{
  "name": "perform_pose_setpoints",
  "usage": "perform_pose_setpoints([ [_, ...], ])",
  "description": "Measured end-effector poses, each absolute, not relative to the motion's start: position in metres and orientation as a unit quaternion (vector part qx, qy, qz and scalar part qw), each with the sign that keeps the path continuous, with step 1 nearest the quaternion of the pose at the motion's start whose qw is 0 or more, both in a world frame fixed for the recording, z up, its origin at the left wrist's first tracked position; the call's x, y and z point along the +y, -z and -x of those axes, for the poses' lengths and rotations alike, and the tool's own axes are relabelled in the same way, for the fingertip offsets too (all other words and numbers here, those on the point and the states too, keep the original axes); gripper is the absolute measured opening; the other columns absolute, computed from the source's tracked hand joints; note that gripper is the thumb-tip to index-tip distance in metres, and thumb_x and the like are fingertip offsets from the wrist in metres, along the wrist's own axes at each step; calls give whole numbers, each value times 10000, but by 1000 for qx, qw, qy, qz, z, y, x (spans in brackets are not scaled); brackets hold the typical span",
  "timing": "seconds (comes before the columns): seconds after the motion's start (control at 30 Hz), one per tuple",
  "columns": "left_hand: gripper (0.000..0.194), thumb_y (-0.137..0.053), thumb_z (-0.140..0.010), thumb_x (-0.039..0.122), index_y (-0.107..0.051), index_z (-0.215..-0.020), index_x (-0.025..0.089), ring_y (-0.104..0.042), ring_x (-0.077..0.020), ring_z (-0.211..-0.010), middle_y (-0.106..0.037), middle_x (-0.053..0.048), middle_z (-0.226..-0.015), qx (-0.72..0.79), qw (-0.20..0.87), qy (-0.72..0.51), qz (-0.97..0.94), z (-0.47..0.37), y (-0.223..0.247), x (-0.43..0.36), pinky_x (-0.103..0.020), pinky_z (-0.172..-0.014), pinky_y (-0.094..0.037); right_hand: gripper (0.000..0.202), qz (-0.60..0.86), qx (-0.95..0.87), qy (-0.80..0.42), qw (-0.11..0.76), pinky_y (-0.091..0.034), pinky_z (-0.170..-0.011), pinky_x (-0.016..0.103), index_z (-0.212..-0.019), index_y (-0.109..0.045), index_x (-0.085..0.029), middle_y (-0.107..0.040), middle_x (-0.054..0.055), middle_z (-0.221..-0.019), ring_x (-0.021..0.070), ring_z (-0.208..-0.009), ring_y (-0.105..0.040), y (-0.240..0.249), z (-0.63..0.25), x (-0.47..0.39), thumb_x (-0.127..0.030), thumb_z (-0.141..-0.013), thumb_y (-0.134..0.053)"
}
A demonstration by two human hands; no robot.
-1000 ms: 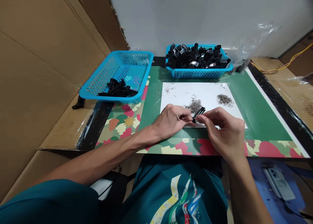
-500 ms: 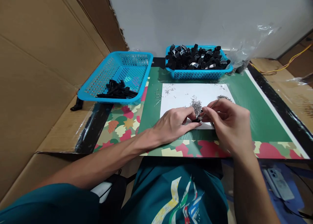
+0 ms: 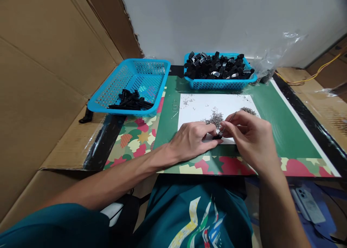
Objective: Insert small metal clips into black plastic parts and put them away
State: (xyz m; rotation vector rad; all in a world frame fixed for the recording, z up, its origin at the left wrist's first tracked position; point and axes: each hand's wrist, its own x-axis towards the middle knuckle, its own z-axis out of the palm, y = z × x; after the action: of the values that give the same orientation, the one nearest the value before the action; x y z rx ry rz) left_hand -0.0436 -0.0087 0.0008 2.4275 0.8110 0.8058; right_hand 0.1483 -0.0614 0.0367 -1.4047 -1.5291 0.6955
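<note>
"What's closest?"
"A teal shirt (image 3: 233, 212), then the bench (image 3: 292, 132), green with a patterned near edge. A phone (image 3: 307, 204) lies lower down, on the right."
"And the hands?"
"Both over a white sheet (image 3: 188, 116) on the bench. The left hand (image 3: 193, 137) has its grip clenched around a small black part (image 3: 217, 137) near the sheet's front edge; fingers cover most of it. The right hand (image 3: 252, 134) has its grip pinching a thin tool (image 3: 233, 115), tip close to the part."
"Anything in the way?"
"The right hand hides some of the sheet. A wire heap (image 3: 216, 117) sits just beyond the fingertips, a second heap (image 3: 247, 111) behind the right knuckles."
"Farther off?"
"A left basket (image 3: 121, 111), blue, holds long black pieces (image 3: 131, 101); a right basket (image 3: 219, 84) is piled with shinier ones, a clear bag (image 3: 271, 58) beside it."
"The room?"
"Cardboard (image 3: 48, 60) screens the left, a yellow cable (image 3: 320, 74) runs at the right, and a pale wall (image 3: 217, 16) closes the back."
</note>
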Motion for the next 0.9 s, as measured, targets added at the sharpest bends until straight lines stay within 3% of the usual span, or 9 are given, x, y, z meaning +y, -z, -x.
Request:
perform_pose_setpoints([
  [0.4,188,-769,-925,311,-722,-803,176,-606,-141,-620,-695,7,-702,274,217,-307,-885,43,0,-9,-272,-610,-406,181,585,-667,-237,395,-459,-575,266,-809,-662,-205,-701,-3,-686,155,-611,-676,-41,-148,-58,-243,-985,-689],
  [0.9,284,-774,-883,317,-684,-661,163,-533,-98,-515,-653,20,-592,292,257,-332,-859,36,-2,-11,-246,-528,-364,180,585,-684,-204,385,-412,-578,284,-823,-628,-220,-684,5,-667,162,-584,-621,-34,-150,-58,-265,-995,-655],
])
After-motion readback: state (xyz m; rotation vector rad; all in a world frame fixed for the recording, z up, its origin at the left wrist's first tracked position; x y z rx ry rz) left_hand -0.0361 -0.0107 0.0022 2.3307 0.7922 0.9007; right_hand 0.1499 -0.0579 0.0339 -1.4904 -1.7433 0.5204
